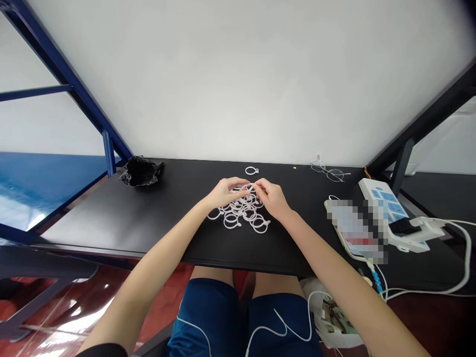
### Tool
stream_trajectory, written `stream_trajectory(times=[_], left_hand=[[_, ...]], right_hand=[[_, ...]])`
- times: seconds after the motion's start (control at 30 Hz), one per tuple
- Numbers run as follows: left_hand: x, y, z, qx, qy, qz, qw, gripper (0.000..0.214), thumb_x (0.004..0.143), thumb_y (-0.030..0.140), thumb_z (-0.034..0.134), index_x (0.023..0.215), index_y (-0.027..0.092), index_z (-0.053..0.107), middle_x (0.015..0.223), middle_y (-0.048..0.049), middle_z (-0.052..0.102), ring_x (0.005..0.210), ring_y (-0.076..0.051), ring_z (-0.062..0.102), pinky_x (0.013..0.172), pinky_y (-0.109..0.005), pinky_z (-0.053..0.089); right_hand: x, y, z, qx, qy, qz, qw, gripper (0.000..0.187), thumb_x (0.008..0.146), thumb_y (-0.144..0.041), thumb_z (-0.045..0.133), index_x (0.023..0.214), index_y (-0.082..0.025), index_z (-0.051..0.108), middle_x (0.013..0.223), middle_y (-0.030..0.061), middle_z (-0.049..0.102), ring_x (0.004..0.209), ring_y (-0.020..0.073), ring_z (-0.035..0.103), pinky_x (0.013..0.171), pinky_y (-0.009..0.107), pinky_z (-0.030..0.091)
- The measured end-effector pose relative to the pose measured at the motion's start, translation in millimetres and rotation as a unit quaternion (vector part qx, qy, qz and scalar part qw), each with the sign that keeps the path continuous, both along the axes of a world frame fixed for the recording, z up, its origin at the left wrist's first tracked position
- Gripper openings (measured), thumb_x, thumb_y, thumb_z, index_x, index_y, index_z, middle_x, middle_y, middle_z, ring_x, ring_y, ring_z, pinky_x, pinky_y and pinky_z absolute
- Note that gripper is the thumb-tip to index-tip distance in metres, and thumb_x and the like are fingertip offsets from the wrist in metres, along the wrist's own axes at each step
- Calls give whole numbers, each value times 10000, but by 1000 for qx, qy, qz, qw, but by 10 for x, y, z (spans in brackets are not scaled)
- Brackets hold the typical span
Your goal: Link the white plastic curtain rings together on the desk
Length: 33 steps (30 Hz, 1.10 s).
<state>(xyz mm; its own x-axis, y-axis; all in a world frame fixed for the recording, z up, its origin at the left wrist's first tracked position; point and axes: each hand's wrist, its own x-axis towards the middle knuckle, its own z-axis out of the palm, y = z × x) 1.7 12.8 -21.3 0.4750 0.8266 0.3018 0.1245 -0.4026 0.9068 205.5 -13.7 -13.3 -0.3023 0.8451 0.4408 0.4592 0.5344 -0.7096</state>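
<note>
A pile of white plastic curtain rings, each with a small eyelet, lies on the black table in front of me. My left hand is over the pile's far left side, its thumb and fingers closed on a white curtain ring. From the right, my right hand pinches the same ring's other side with thumb and forefinger. The fingers hide part of this ring and some of the pile below. Beyond my hands, a single curtain ring lies apart near the wall.
On the black table a crumpled black plastic bag stands open at the far left. Eyeglasses rest at the back right. A phone, a power strip and white cables lie along the right side.
</note>
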Motion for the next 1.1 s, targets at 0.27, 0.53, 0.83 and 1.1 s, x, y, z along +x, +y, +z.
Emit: stream_trajectory(times=[0.27,0.53,0.83,1.1], left_hand=[[-7,14,4,-49,-14,-27,998,477,766,439,746,1114,120,679,1129,-136,684,1089,-287,623,893,-394,534],[-59,18,79,28,21,22,999,439,784,424,727,1106,127,690,1092,-118,698,1046,-260,637,932,-383,509],[-172,148,-64,91,161,174,967,405,754,352,714,1105,151,690,1135,-91,698,1057,-244,641,963,-346,484],[-193,172,-87,68,183,171,966,353,758,365,706,1051,167,710,1069,-68,725,1021,-241,658,939,-338,493]], right_hand=[[-7,-23,17,-32,33,16,999,303,957,-449,456,803,-205,548,532,-45,520,436,105,486,509,247,401],[-26,5,-23,-56,119,12,991,346,945,-520,457,884,-201,575,587,-34,558,426,91,487,454,226,394],[-4,72,-68,-40,158,-55,985,384,935,-553,451,960,-198,595,613,-23,581,419,87,490,449,224,398],[-9,70,-116,-10,116,-52,992,329,935,-509,478,934,-196,579,599,-23,574,430,90,494,456,218,401]])
